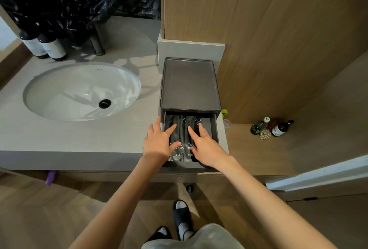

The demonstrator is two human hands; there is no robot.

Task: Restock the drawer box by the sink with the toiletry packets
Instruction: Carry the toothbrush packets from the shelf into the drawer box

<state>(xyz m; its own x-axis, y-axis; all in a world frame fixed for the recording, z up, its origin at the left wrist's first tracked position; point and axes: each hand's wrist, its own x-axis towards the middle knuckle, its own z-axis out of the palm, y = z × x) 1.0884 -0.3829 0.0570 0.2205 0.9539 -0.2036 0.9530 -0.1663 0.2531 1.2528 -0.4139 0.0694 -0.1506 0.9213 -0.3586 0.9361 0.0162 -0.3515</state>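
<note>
- The toiletry packets (179, 135) are probably very light and limp. They look like thin foil or plastic sachets that would bend and slide under a palm rather than hold their shape.
- Their matte film appears smooth, so stacked packets may skate over one another. Flat pressure from above should square them up better than a pinch.
- To lift 1, the exposed near end, where the print sits, seems the best place to take hold, with the thumb on top and the fingers slipped beneath. The stiffer contents likely run along the length.
- Nothing suggests they are fragile, though a hard squeeze could crease the film.
- At least 2 packets lie side by side, lengthwise, in the pulled-out drawer (214, 129) of the drawer box (190, 85), which stands on the countertop (59, 139) just right of the sink (79, 91).
- They are dark grey to black with white lettering that is partly covered. "TOO" and "BRUS" are readable, with small characters below and a white dotted patch near the far ends.
- The left hand (159, 143) lies flat with its fingers straight and spread. Its index finger and thumb rest on the left packet, and the outer fingers reach past the drawer's left wall.
- The right hand (205, 145) also lies flat on the right packet, with its fingers extended and gripping nothing.
</note>
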